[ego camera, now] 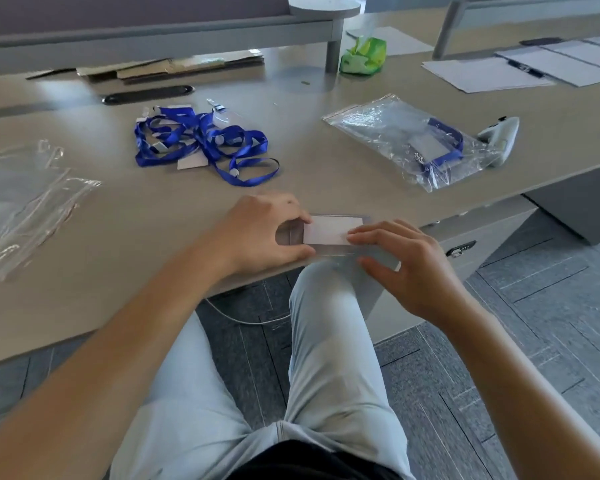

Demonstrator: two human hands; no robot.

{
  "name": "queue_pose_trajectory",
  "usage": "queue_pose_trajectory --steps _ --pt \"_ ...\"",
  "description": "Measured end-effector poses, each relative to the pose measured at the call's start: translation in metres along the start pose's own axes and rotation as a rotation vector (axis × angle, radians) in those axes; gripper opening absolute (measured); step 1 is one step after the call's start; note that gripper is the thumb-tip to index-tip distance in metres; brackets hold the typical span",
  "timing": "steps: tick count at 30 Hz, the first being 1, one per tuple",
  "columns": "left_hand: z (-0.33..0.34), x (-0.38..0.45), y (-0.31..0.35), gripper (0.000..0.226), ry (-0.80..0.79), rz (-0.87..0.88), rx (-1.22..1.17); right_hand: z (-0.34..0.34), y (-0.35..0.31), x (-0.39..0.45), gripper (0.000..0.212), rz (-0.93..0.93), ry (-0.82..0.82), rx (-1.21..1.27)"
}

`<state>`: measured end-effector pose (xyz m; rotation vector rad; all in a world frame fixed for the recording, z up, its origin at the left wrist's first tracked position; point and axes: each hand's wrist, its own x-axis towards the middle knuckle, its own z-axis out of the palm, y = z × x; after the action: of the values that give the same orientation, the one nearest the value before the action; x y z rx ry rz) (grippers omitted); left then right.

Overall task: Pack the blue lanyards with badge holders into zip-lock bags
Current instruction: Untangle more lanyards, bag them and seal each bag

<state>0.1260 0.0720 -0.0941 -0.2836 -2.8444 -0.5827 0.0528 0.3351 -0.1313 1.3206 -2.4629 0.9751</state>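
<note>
Clear badge holder (329, 233) at the desk (160, 216) near edge, pinched by left hand (267, 233), right hand (409, 268) fingertips flat on its white card (331, 230): best slid in squarely.

One filled bag (406, 140) — one lanyard heap (201, 143).

Glossy crinkled plastic bag (409, 140), matt smooth table (153, 216), woven cloth lanyards (201, 143).

A tangled heap of blue lanyards (201, 142) lies at 11 o'clock. One filled zip-lock bag (409, 143) lies at 2 o'clock, empty bags (21, 202) at 9 o'clock.
</note>
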Motion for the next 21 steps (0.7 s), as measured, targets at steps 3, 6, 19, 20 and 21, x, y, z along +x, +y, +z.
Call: queue_pose_trajectory --steps 3,6,19,20,21 --pt "-0.004 -0.017 0.005 0.056 -0.005 -0.018 -0.034 0.004 -0.008 -0.003 0.016 -0.064 0.110 -0.001" --pt "-0.010 -0.032 0.004 0.035 0.083 -0.055 -0.112 0.012 -0.020 0.004 0.011 -0.079 0.223 0.080" --pt "-0.055 -0.061 -0.071 0.010 0.554 -0.211 -0.034 0.073 -0.084 0.142 0.020 0.156 0.075 0.368" --pt "-0.060 -0.060 -0.081 0.008 0.573 -0.232 -0.043 0.077 -0.084 0.154 0.023 0.179 0.061 0.365" --pt "-0.066 -0.059 -0.090 0.007 0.588 -0.258 -0.063 0.082 -0.082 0.166 0.024 0.208 0.055 0.359"
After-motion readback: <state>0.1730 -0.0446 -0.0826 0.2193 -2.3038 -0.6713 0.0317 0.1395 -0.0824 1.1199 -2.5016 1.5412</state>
